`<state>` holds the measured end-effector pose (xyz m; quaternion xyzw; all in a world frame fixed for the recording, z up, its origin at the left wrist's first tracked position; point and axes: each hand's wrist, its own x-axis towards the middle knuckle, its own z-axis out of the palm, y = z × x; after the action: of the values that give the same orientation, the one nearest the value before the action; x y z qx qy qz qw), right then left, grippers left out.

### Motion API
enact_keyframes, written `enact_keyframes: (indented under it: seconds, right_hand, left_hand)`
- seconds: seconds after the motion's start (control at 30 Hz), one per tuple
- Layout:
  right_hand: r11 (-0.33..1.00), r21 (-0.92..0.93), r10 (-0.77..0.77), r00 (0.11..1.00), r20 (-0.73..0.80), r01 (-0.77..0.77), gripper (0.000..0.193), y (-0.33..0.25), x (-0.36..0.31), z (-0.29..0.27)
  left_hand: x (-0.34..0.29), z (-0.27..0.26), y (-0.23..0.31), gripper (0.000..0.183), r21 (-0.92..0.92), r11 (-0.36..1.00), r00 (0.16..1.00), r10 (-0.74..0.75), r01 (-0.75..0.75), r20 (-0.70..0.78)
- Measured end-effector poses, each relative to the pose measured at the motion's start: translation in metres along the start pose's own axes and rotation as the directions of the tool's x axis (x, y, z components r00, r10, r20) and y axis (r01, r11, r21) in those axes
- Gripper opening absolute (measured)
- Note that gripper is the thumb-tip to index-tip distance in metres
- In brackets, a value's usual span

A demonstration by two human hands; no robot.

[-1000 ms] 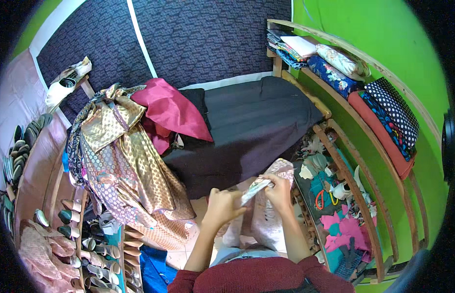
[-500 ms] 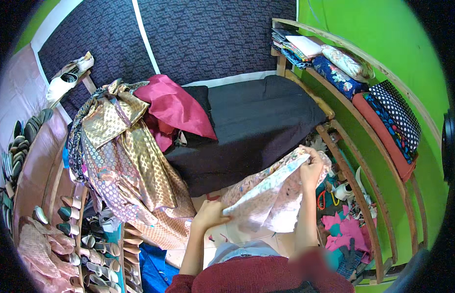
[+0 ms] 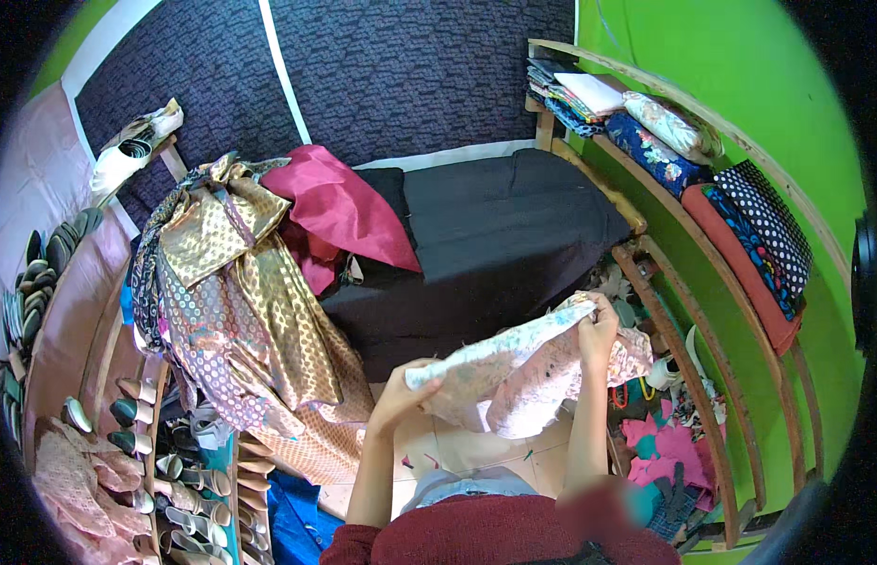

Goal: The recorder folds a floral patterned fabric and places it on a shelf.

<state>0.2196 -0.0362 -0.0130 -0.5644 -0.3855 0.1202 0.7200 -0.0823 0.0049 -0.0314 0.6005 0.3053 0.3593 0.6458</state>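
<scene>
A light floral cloth (image 3: 519,372) stretches between my two hands in front of me, its upper edge pulled fairly straight and the rest hanging in folds. My left hand (image 3: 407,388) is closed on its left corner. At the other end my right hand (image 3: 600,325) pinches the upper edge, and some of the cloth hangs past it on the right. Beyond the cloth lies a black-covered bench or bed (image 3: 495,226). To the left of my left hand hangs a big heap of gold and patterned fabric (image 3: 269,311).
A magenta cloth (image 3: 340,202) rests over the heap and the black cover. Folded fabrics, including a polka-dot one (image 3: 763,221), sit on the wooden rack (image 3: 665,188) at right. Shoes (image 3: 189,508) fill racks at lower left. Pink clothing (image 3: 660,461) lies low on the right.
My left hand has risen with its corner of the cloth, bringing the upper edge nearer level. The right hand has lowered slightly, and the hanging folds have shifted.
</scene>
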Motion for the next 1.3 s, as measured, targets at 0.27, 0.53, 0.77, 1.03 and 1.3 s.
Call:
enact_keyframes:
  seconds: [0.27, 0.53, 0.77, 1.03, 1.3]
  right_hand:
    - [0.998, -0.069, 0.012, 0.984, 0.175, 0.001, 0.028, 0.010, -0.002, -0.003]
    - [0.974, -0.175, 0.169, 0.974, 0.154, -0.142, 0.018, 0.055, -0.029, -0.020]
    - [0.835, 0.240, 0.414, 0.853, 0.317, -0.495, 0.018, -0.013, -0.064, 0.018]
    - [0.784, 0.264, 0.321, 0.731, 0.602, -0.562, 0.045, -0.026, -0.118, 0.075]
    - [0.828, 0.096, 0.292, 0.571, 0.767, -0.553, 0.048, -0.014, -0.139, 0.076]
  left_hand:
    - [0.006, 0.005, 0.009, 0.021, 0.091, 0.991, 0.959, 0.119, -0.099, -0.255]
    - [0.029, 0.017, -0.021, 0.018, -0.072, 0.981, 0.897, 0.134, -0.180, -0.421]
    - [0.034, 0.040, -0.030, 0.026, 0.030, 0.992, 0.967, 0.129, -0.126, -0.219]
    - [0.023, 0.049, -0.017, 0.039, 0.268, 0.948, 0.974, 0.204, -0.172, -0.098]
    - [0.011, 0.044, -0.016, 0.031, 0.052, 0.993, 0.992, 0.113, -0.110, -0.057]
